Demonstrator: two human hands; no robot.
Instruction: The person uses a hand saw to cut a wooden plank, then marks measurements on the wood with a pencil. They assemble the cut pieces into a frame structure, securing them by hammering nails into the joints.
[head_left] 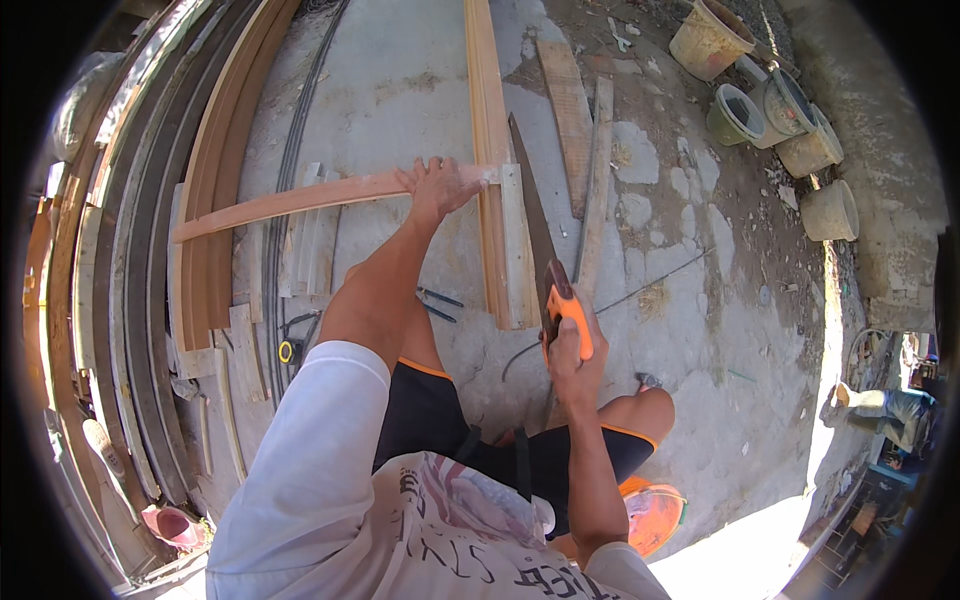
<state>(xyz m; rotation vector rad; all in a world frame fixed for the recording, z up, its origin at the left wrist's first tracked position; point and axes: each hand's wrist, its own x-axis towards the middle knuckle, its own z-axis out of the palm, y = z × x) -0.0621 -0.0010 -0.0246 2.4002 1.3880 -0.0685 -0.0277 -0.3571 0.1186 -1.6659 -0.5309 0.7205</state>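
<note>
Handsaw (545,255) in right hand (570,355), seemingly over plank (300,200).

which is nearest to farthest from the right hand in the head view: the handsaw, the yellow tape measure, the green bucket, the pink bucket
1. handsaw: its orange handle is in the right hand.
2. yellow tape measure: on the ground to the left, past the left knee.
3. green bucket: far up on the right, among the other buckets.
4. pink bucket: low at the left edge.
</note>
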